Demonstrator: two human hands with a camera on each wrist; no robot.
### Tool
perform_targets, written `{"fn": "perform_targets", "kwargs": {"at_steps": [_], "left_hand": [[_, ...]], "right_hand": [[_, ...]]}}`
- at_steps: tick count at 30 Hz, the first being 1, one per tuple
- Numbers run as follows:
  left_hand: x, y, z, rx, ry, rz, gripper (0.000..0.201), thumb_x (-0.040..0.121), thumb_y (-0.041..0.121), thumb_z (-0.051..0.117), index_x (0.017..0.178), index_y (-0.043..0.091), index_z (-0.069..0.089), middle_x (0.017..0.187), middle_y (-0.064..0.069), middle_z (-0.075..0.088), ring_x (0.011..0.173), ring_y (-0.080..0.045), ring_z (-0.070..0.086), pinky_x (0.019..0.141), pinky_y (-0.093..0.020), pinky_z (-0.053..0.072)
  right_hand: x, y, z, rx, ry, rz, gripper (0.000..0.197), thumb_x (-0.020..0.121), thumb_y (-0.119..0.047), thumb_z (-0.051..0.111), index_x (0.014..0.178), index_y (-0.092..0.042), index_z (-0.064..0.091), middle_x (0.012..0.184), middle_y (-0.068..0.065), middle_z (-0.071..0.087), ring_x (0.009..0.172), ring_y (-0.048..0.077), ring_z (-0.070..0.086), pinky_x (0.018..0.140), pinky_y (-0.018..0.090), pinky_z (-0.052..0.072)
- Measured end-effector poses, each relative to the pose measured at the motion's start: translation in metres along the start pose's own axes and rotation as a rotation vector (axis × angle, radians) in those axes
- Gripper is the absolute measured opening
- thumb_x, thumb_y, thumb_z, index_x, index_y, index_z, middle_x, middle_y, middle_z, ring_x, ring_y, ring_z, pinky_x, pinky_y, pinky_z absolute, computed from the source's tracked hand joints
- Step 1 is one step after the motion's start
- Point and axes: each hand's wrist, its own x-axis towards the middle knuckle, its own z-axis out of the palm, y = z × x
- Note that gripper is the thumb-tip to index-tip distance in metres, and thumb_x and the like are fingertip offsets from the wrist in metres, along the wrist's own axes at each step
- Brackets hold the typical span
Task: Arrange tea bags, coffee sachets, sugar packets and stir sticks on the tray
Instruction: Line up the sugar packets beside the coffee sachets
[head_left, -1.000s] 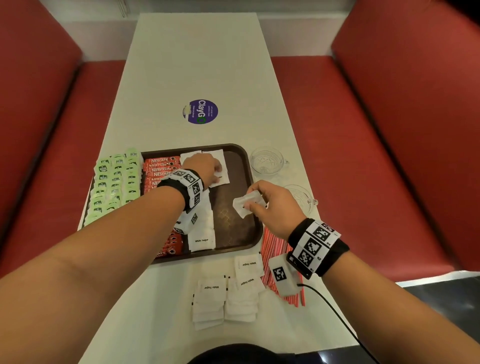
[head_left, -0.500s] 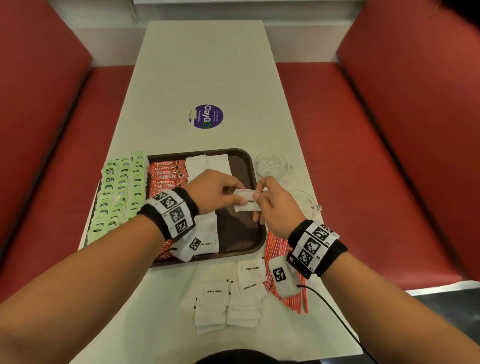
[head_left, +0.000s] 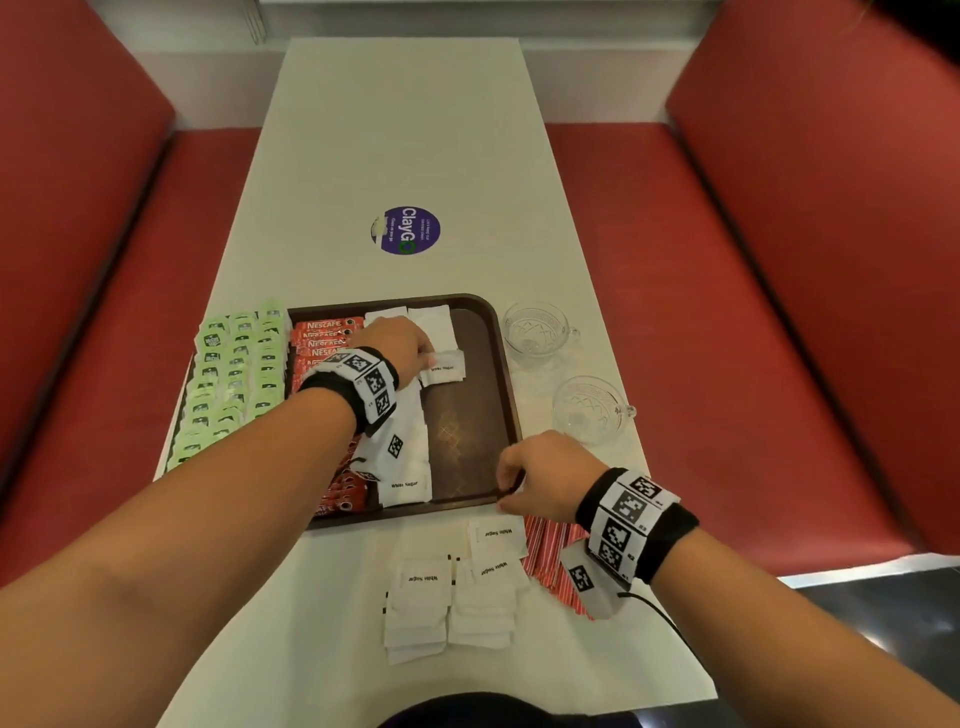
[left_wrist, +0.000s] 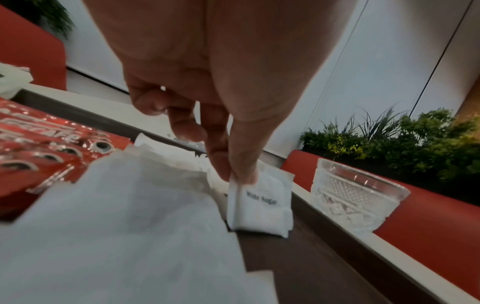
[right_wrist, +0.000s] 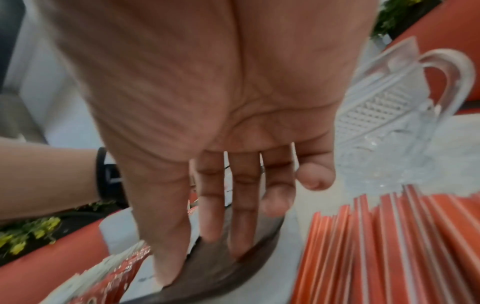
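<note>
A brown tray (head_left: 512, 415) holds rows of green tea bags (head_left: 234, 374), red coffee sachets (head_left: 322, 338) and a column of white sugar packets (head_left: 410, 467). My left hand (head_left: 428, 358) pinches one white sugar packet (head_left: 444, 366) by its edge, low over the tray's far middle. The left wrist view shows thumb and finger (left_wrist: 239, 176) closed on that packet (left_wrist: 259, 205). My right hand (head_left: 511, 493) hangs at the tray's near right corner, fingers relaxed and holding nothing. In the right wrist view its fingertips (right_wrist: 202, 257) reach the tray rim.
Piles of loose sugar packets (head_left: 457, 592) lie on the table in front of the tray. Red stir sticks (head_left: 550, 561) lie to their right, under my right wrist. Two glass cups (head_left: 535, 330) (head_left: 592, 408) stand right of the tray. Red benches flank the table.
The sugar packet passed from my right hand to my left. The left hand carried it toward the tray's far side, and the right hand drew back to the near right corner.
</note>
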Motion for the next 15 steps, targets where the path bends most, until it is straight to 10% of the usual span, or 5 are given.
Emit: {"fn": "perform_targets", "kwargs": {"at_steps": [9, 15], "left_hand": [[0.007, 0.011, 0.005, 0.128, 0.0, -0.088, 0.036, 0.086, 0.045, 0.07, 0.118, 0.029, 0.067, 0.122, -0.001, 0.064, 0.113, -0.026, 0.059, 0.095, -0.043, 0.05], [-0.004, 0.027, 0.013, 0.137, 0.017, 0.089, 0.021, 0.09, 0.034, 0.067, 0.111, 0.034, 0.069, 0.12, 0.001, 0.062, 0.11, -0.024, 0.06, 0.093, -0.037, 0.047]], "right_hand": [[-0.006, -0.006, 0.014, -0.222, -0.043, -0.064, 0.03, 0.087, -0.046, 0.069, 0.108, -0.024, 0.074, 0.103, -0.005, 0.068, 0.099, 0.017, 0.06, 0.075, 0.029, 0.043], [-0.013, -0.005, 0.028, -0.329, -0.031, -0.043, 0.037, 0.089, -0.046, 0.067, 0.116, -0.021, 0.07, 0.103, 0.001, 0.07, 0.098, 0.024, 0.064, 0.076, 0.032, 0.051]]}}
